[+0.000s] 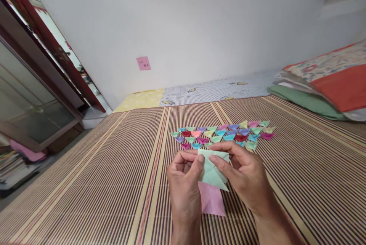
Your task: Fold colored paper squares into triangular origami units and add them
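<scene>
Both of my hands pinch a partly folded pale green paper (212, 170) just above a striped bamboo mat (100, 184). My left hand (184, 182) grips its left edge with thumb and fingers. My right hand (244, 174) holds its top and right side. Under the green paper lies a pink sheet (212, 201) flat on the mat. Just beyond my hands, several small folded paper pieces (223, 134) in many colours are laid in rows.
Folded quilts and a green pillow (314, 96) are stacked at the right. A white wall with a pink sticky note (143, 63) stands behind. A dark-framed glass cabinet (31, 100) and stacked books (11, 165) are at the left.
</scene>
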The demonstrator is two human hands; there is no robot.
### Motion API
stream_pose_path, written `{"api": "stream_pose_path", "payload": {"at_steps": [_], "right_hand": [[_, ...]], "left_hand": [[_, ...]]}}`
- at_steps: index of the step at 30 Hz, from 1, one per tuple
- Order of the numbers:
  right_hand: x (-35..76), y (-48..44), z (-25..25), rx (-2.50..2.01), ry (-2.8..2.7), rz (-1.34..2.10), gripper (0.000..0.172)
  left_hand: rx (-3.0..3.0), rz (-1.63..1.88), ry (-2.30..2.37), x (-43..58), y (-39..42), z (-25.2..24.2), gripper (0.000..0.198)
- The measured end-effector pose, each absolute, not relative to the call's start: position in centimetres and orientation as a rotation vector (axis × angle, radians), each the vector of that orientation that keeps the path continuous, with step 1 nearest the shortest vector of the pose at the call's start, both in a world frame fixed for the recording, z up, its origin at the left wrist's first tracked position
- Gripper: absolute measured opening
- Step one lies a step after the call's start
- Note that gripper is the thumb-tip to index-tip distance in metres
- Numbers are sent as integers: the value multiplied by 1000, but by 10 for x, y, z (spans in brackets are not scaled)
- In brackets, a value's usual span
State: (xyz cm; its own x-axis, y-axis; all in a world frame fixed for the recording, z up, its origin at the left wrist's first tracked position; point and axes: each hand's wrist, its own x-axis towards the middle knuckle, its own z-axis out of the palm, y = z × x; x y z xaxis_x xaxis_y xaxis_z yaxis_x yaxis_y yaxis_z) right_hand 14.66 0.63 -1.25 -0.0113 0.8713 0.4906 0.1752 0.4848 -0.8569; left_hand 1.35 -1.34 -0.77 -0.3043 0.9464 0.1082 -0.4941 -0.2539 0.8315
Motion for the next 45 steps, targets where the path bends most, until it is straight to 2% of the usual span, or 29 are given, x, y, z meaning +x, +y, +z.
{"api": "stream_pose_path", "payload": {"at_steps": [8, 22, 29, 35, 40, 45], "right_hand": [[140, 1, -3, -973, -1500, 625, 12], [141, 3, -6, -950, -1461, 838, 25], [142, 3, -8, -932, -1536, 760, 13], [141, 1, -6, -871, -1608, 684, 9], [140, 1, -2, -830, -1572, 659, 7], [142, 2, -4, -846, -1561, 697, 11]], "left_hand": [[814, 1769, 915, 17, -13, -6, 27], [818, 1691, 898, 11, -14, -10, 21], [828, 1729, 951, 14, -15, -6, 18], [881, 1771, 992, 13, -15, -8, 15], [982, 1778, 1034, 13, -16, -9, 12], [1014, 1734, 1029, 15, -16, -8, 10]]}}
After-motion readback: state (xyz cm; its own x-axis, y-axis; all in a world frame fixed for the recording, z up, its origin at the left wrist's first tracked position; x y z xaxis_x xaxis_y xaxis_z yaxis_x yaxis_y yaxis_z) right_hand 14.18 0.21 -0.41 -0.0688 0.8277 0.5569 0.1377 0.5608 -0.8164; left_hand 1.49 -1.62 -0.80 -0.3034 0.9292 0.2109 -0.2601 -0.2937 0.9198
